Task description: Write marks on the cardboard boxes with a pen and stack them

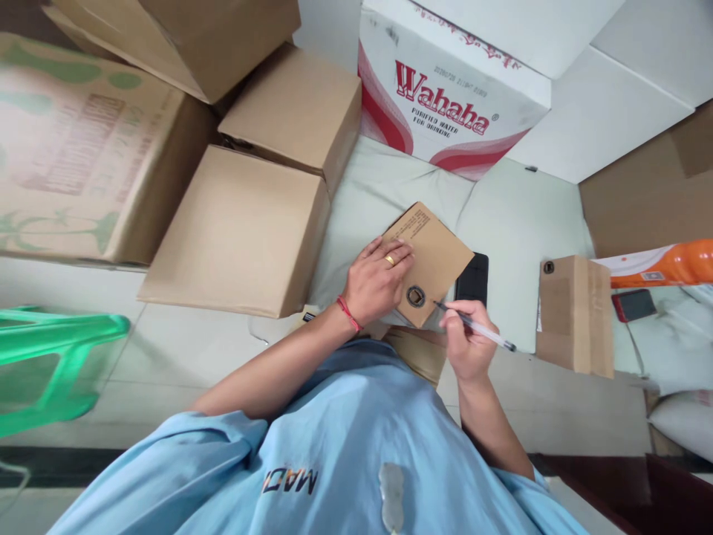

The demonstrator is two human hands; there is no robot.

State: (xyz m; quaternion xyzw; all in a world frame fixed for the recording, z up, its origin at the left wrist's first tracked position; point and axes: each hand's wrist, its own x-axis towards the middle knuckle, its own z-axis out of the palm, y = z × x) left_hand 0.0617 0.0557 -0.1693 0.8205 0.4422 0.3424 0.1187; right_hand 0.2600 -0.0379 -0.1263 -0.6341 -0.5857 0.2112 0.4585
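- Small brown carton (440, 256), set at a slant in front of you on a pale padded surface (504, 208); printed text near its far corner, a round black emblem (415, 296) near its close corner.
- Your left hand (379, 279) lies open, palm down, across the carton's left side; press evenly so the card cannot skid.
- Your right hand (471, 338) pinches a clear pen (473, 325); keep that pinch relaxed and the strokes light, since card dents easily.
- The pen's dark tip points left, at the carton's near-right edge, just right of the emblem; the carton lies beyond and left of your pinch.
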